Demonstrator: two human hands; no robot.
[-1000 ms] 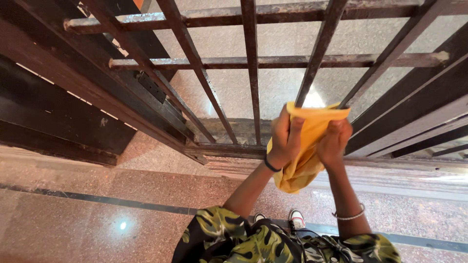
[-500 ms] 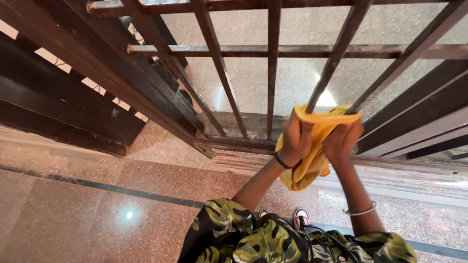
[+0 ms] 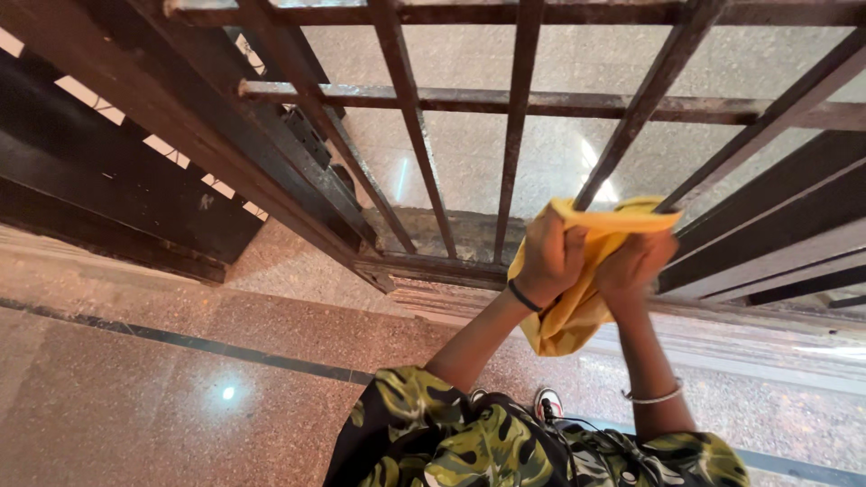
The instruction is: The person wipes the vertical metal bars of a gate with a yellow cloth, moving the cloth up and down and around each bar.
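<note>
The dark metal grille (image 3: 514,108) fills the view in front of you, above the speckled stone floor (image 3: 135,397). Your yellow cloth (image 3: 586,289) is wrapped around a slanted bar near the grille's bottom rail, with your left hand (image 3: 548,257) and right hand (image 3: 634,263) both clenched around it.

Yellow cloth (image 3: 577,298), dark brown rusty metal grille (image 3: 519,108). Green-and-black leaf-print shirt (image 3: 469,442). Speckled pinkish-beige granite floor (image 3: 135,397) with a dark inlaid stripe (image 3: 180,341).
</note>
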